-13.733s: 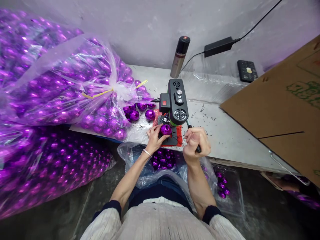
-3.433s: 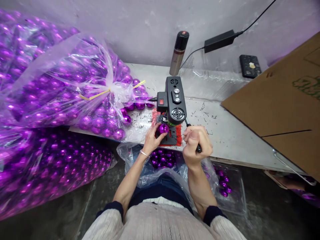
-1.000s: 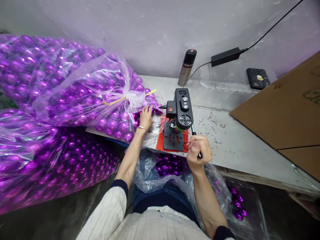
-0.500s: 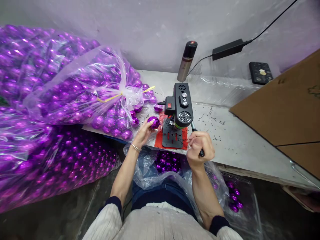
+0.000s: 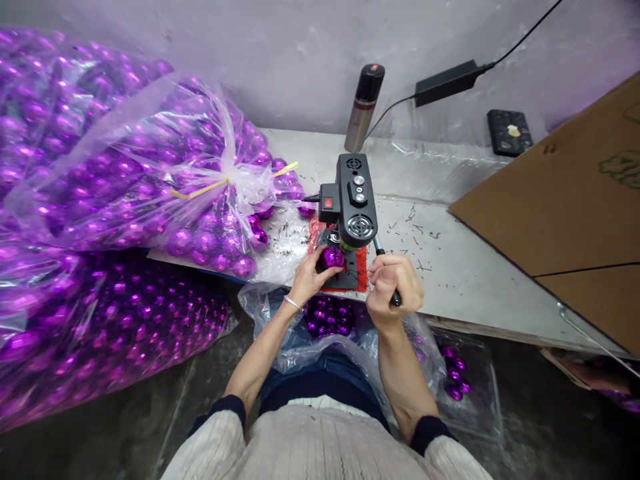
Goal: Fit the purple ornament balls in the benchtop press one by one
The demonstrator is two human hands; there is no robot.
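Observation:
Between the thumb and fingers of my left hand (image 5: 311, 275) is a shiny purple ball (image 5: 333, 257). It is over the dark base plate of a small black bench drill press (image 5: 357, 200), just under the front of its head; whether it touches the tool is hidden. My right hand (image 5: 395, 288) is wrapped round the black grip of the machine's lever (image 5: 381, 250), which slants down toward me. The plate rests on a red mat (image 5: 362, 270). Below the bench edge, a clear plastic bag (image 5: 280, 347) across my lap holds several purple balls (image 5: 330, 317).
Large tied clear bags of purple balls (image 5: 115, 153) fill the left side. Behind the machine stand a dark-capped bottle (image 5: 365, 110) and a black power adapter (image 5: 447, 83). A cardboard box (image 5: 565, 207) leans in from the right. Dark shavings (image 5: 417, 230) litter the white bench (image 5: 460, 287).
My left hand has carried the purple ball rightward from beside the machine to over its base plate. My right hand stays on the lever. The whole view has shifted slightly.

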